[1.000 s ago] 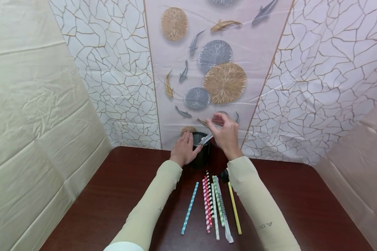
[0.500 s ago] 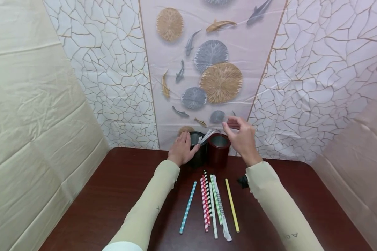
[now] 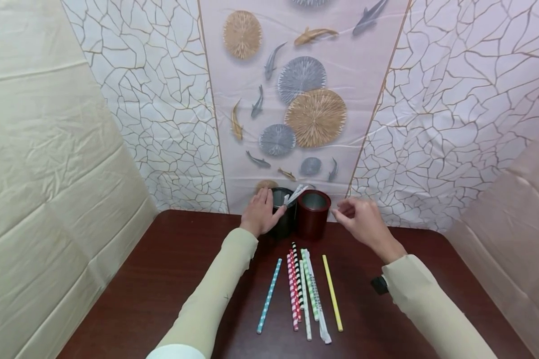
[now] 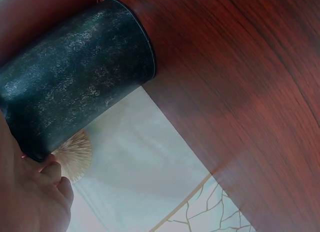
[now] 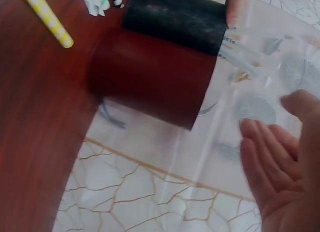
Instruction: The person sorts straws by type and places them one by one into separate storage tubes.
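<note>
My left hand [image 3: 258,212] holds the rim of a black cylindrical cup [image 4: 75,72], fingers along its far left side and thumb across the front. Several white paper-wrapped straws [image 3: 295,195] stick out of that cup, leaning right. Close beside it stands a dark red cup [image 3: 313,215], its grey inside visible from above. To the right of the red cup, my right hand [image 3: 361,223] hovers with loosely bent fingers and nothing in them; the right wrist view shows its palm [image 5: 280,177] bare.
Several patterned straws [image 3: 305,294] lie bunched on the dark wooden table [image 3: 170,279]. A blue dotted straw [image 3: 269,296] lies left of them, a yellow one [image 3: 332,293] right. Patterned cloth [image 3: 296,99] hangs right behind the cups.
My right hand has let go of the wrapped straws in the black cup and moved right and down, uncovering the red cup. The left hand stays at the black cup.
</note>
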`<state>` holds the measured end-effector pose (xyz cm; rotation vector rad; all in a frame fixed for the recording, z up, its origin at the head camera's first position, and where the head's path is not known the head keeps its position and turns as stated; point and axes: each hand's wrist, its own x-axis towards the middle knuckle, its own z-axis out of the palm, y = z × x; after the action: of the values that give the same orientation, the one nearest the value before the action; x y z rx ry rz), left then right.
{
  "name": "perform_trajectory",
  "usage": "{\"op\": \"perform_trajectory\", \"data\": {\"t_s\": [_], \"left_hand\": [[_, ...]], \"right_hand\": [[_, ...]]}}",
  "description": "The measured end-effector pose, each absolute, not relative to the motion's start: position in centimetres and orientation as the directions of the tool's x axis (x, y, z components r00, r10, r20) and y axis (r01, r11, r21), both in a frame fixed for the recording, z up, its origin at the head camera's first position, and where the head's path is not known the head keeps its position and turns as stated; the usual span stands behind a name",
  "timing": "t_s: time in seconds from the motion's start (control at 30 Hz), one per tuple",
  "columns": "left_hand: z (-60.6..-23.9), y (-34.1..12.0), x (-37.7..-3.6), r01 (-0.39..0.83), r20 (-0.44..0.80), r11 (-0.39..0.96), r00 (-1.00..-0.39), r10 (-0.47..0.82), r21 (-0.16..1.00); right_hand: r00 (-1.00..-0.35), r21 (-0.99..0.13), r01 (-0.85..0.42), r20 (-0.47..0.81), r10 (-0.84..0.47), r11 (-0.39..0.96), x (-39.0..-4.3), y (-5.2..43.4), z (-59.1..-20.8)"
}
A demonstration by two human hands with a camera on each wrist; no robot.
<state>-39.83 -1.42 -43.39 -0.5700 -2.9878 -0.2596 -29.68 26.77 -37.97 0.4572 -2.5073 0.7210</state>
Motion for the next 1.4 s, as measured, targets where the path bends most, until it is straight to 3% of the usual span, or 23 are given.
{"op": "perform_trajectory", "data": {"t_s": [0.23,0.47,0.9,1.4], "left_hand": [[-43.5,-1.6,-40.0,0.363,0.11,0.922,-0.93,0.35,0.134],[-43.5,-1.5,-40.2,0.366,0.102,0.92,-0.93,0.354,0.143],[-43.6,-1.4,-40.6,0.363,0.087,0.922,-0.931,0.354,0.134],[-43.0,-1.3,-39.5,0.375,0.132,0.919,-0.924,0.359,0.121]], "right_hand": [[-0.926,-0.425,-0.358,0.276,-0.257,0.831,-28.6,27.5,-40.6],[-0.944,-0.478,-0.324,0.107,-0.312,0.817,-27.1,26.8,-43.7],[-0.955,-0.524,-0.244,-0.018,-0.298,0.816,-25.5,24.0,-47.0],[-0.961,-0.514,-0.225,-0.023,-0.275,0.828,-25.2,22.4,-48.3]]}}
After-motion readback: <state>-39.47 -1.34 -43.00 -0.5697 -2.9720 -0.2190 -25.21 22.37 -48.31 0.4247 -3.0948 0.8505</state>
